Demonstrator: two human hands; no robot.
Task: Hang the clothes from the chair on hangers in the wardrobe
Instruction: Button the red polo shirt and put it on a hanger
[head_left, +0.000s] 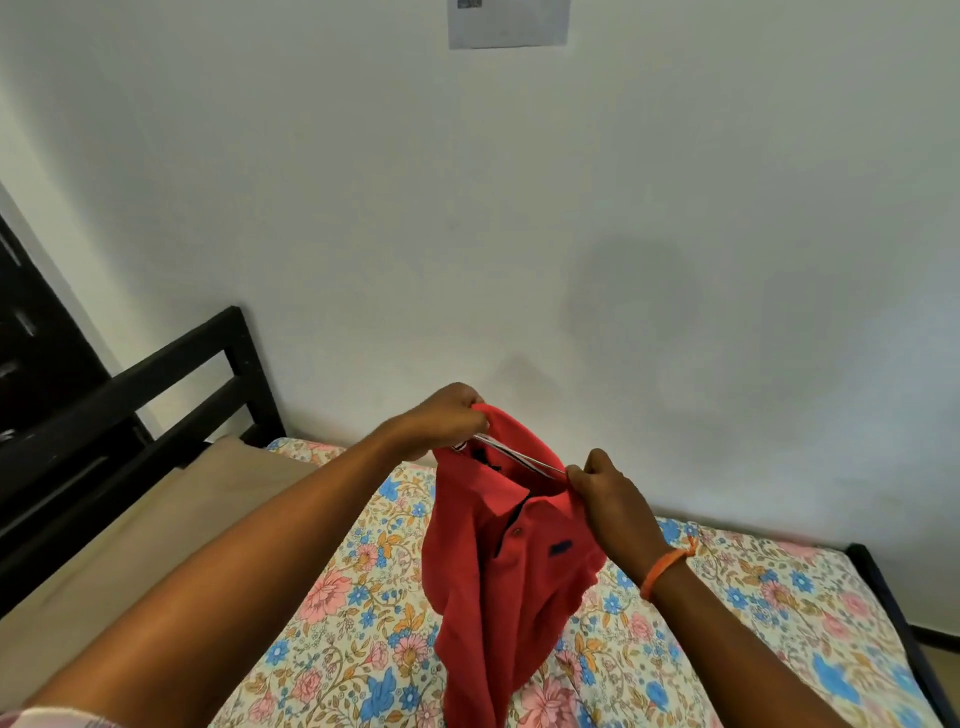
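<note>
Both hands, L (447, 415) & R (605, 491), pinching red polo (498, 571) shoulder edges, held above floral bed (727, 597).

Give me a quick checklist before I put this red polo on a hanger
1. Left hand grips the red polo shirt at the neck: ok.
2. Right hand grips the opposite side: ok.
3. Neck opening stretched wide: ok.
4. Shirt held above the floral bedsheet, its lower end near or on it: cannot tell.
5. Hanger at hand: not ok, none in view.
6. Wardrobe in view: not ok.
</note>
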